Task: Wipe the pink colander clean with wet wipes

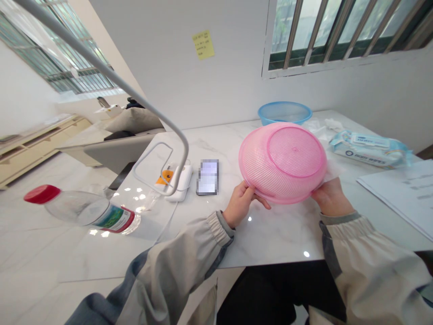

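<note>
A pink plastic mesh basket (pixel 282 162) is held tilted above the table, its round base turned toward me. My left hand (pixel 239 203) grips the lower left of its rim, with the thumb on the near side. My right hand (pixel 333 198) is at the basket's lower right edge, its fingers mostly hidden behind the basket. A thin white wipe (pixel 333 169) shows at that hand, between it and the basket's side. Behind the basket stands a blue plastic basin (pixel 286 112).
A pack of body wipes (pixel 370 149) and paper sheets (pixel 406 192) lie on the right. Left of the basket are a phone (pixel 208 177), a white device (pixel 180 183) and a red-capped bottle (pixel 84 210). A grey curved bar (pixel 135 95) crosses the upper left. The white table (pixel 270 243) ends close to me.
</note>
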A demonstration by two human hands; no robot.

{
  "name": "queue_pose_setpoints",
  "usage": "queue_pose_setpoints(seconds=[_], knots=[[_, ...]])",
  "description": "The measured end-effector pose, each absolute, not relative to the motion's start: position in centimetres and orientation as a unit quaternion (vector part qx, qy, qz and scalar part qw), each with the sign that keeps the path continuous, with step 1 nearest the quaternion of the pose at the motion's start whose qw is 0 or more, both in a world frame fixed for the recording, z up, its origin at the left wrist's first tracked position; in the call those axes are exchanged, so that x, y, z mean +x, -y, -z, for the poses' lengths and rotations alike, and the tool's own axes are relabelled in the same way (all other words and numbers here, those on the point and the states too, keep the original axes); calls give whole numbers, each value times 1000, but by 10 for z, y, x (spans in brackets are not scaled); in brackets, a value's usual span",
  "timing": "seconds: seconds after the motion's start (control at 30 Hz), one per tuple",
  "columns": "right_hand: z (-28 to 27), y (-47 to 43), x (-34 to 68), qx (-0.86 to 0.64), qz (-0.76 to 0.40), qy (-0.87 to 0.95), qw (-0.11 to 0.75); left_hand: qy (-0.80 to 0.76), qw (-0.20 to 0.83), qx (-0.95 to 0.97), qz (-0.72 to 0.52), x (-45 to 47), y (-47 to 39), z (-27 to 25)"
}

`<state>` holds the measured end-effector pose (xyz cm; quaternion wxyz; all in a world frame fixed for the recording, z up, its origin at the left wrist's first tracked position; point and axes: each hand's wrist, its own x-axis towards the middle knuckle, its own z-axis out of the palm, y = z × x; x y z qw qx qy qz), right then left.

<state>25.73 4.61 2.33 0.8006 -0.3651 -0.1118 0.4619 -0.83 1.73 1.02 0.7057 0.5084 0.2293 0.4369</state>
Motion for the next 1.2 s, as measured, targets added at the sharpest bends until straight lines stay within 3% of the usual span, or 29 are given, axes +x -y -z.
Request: queue_pose_setpoints(seconds=[1.2], knots=[[-17, -43, 261, -377, -419, 162, 810, -246, 654, 586, -410, -14, -14, -10]])
